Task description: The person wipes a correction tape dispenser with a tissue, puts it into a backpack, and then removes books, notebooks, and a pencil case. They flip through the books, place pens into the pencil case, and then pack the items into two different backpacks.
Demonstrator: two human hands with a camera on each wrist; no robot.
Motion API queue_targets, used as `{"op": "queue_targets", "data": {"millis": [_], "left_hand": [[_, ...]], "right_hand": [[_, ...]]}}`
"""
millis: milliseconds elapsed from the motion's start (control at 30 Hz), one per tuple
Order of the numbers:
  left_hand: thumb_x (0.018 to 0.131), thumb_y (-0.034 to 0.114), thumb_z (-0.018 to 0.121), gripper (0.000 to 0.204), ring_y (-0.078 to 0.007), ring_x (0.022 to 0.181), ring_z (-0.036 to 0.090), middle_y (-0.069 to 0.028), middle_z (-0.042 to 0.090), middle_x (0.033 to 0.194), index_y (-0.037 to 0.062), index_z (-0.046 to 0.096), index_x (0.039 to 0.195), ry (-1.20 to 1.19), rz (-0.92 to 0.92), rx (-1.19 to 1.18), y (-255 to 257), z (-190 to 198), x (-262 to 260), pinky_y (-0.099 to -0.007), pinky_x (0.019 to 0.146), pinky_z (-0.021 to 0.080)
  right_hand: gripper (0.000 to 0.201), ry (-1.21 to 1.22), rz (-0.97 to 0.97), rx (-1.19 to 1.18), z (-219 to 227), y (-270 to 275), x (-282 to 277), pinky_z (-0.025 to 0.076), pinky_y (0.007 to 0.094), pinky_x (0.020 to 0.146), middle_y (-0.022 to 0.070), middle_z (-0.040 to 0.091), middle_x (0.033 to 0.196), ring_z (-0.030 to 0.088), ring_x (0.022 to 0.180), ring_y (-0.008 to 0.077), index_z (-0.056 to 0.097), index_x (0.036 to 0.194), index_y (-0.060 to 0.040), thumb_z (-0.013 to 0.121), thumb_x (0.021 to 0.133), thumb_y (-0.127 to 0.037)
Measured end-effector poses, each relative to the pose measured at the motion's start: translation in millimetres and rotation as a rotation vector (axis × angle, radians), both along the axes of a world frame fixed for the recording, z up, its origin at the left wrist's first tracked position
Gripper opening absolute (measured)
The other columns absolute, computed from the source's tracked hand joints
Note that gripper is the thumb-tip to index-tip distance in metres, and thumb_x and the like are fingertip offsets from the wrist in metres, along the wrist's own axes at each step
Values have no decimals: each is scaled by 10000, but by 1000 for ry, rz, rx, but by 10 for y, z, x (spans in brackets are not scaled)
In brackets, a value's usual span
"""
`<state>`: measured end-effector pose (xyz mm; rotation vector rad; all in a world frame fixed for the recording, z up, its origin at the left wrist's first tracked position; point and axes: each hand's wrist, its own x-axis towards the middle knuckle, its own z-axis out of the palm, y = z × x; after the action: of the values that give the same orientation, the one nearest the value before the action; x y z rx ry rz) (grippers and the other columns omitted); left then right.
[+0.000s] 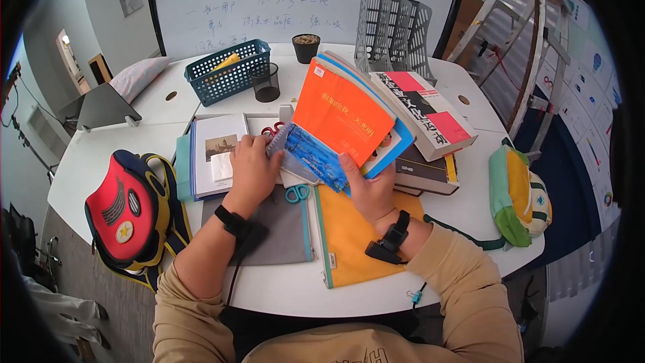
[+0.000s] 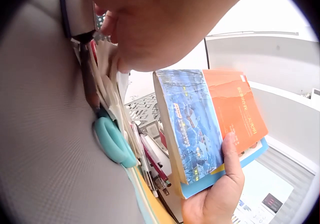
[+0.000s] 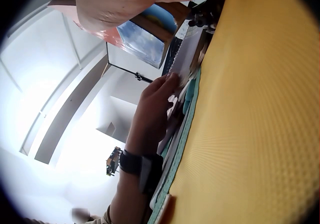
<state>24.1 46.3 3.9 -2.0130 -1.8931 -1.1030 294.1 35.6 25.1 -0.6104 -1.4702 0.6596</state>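
My right hand (image 1: 371, 191) grips the lower edge of several stacked books, thumb across the front. An orange book (image 1: 342, 111) with a blue picture band (image 2: 192, 124) faces me, and a blue-edged book (image 1: 401, 144) shows behind it. My left hand (image 1: 254, 169) is bent over the things left of the stack, its fingertips pinching the edge of a spiral notebook (image 3: 186, 59). Red-handled scissors (image 1: 272, 130) lie just beyond those fingers. Below them, teal-handled scissors (image 1: 297, 193) rest by a grey zip pouch (image 1: 269, 228). A yellow zip pouch (image 1: 356, 242) lies under my right wrist.
White books (image 1: 205, 138) lie at left, beside a red backpack (image 1: 124, 208). Behind are a teal basket (image 1: 225, 84), a mesh pen cup (image 1: 266, 87), a small plant pot (image 1: 306, 50) and a grey file rack (image 1: 390, 33). Thick books (image 1: 430, 114) and a green-yellow bag (image 1: 514, 195) are at right.
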Motion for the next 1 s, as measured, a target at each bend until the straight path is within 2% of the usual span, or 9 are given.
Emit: {"op": "queue_targets", "data": {"millis": [233,267,367,500,533,667,800,900,1000], "left_hand": [[1158,145,653,240,-389,899,767,-246,779,1045,-32,706,1311,-485,-60,42,30,167,-57,-500,846,603],[1216,186,607,279,-183,674,714,-147,753,989,-29,674,1381,-563,-56,34,36,149,-84,-367,605,576],[1226,193,592,300,-161,659,712,-138,758,999,-41,652,1404,-693,-39,154,-33,278,-124,-336,559,559],[1240,198,559,347,-182,800,770,-145,739,1145,-41,567,1490,-917,-46,305,-20,274,-291,-342,654,683],[1239,198,564,362,-201,914,786,-162,712,1268,-26,515,1519,-996,-63,306,-40,281,-324,-365,775,732],[1223,192,606,403,-251,1156,798,-173,698,1384,2,451,1544,-1386,-320,386,-27,286,-336,-397,938,738],[1155,71,630,457,-244,1198,793,-132,705,1437,24,456,1575,-1418,-571,99,-196,447,-217,-410,962,729],[1108,23,612,484,-229,1167,795,-127,709,1437,34,486,1575,-1255,-549,-58,-229,393,-192,-405,918,722],[1104,34,615,452,-166,1245,687,-102,673,1417,20,508,1543,-1056,-557,-152,-289,331,-80,-354,1071,587]], "right_hand": [[379,69,13,-109,75,-53,-16,583,354,1030,100,784,1339,737,1191,170,708,1387,38,823,1122,-207],[381,81,14,-109,81,-50,-25,583,352,1030,98,784,1343,736,1192,166,707,1390,38,824,1121,-206],[383,109,27,-128,69,-42,-31,586,351,1030,97,785,1349,736,1196,161,707,1394,37,826,1120,-205],[379,167,40,-165,70,-41,-40,588,352,1029,100,790,1339,737,1194,159,709,1393,36,826,1119,-199],[378,146,37,-166,57,-32,-33,588,353,1028,100,792,1334,737,1191,159,709,1391,36,826,1118,-199],[376,86,55,-212,-12,8,5,589,356,1024,100,800,1316,739,1179,159,713,1385,38,825,1118,-201],[387,83,94,-254,-38,16,-3,589,361,1027,99,806,1319,741,1172,161,721,1389,39,828,1116,-214],[402,50,100,-239,-48,26,5,591,365,1031,97,812,1327,745,1173,161,725,1402,35,835,1112,-222],[410,102,147,-249,-69,38,-20,596,367,1027,98,821,1326,753,1181,161,732,1403,31,844,1105,-227]]}}
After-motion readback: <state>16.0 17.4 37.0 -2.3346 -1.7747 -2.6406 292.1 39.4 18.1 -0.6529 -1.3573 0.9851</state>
